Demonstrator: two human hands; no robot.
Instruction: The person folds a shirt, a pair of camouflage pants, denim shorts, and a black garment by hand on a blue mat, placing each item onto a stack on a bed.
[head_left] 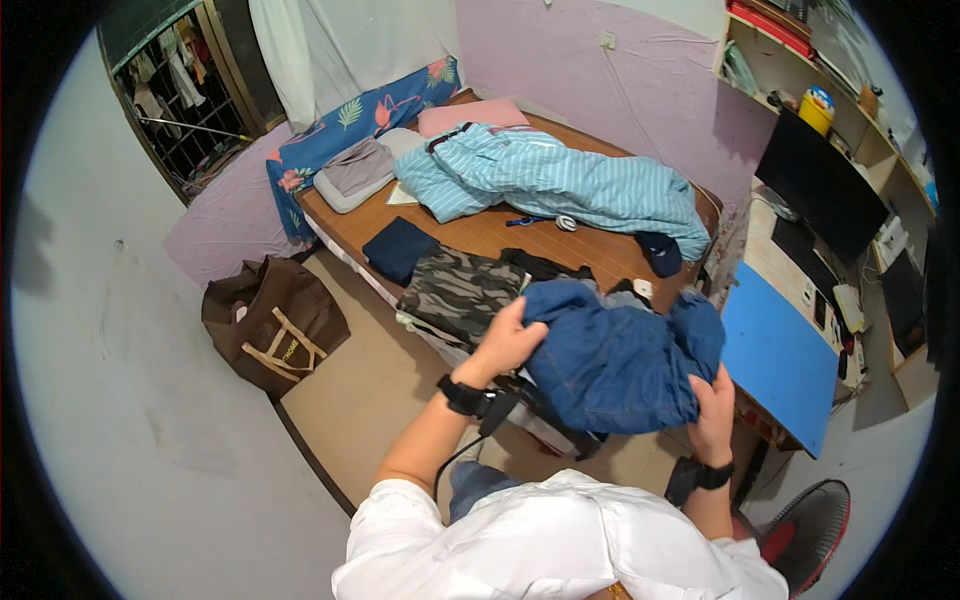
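A blue denim garment hangs bunched in front of me, held up at both sides over the near edge of the bed. My left hand is closed on its left upper edge, thumb on top. At its lower right, my right hand grips the cloth with the fingers partly hidden behind it. Just beyond my left hand lies a folded camouflage garment, with a folded navy cloth beside it. Black clothing lies partly covered behind the denim.
The bed carries a striped light-blue quilt, pillows and a dark cap. A brown bag stands on the floor at left. On the right are a blue-topped desk, a monitor and a fan.
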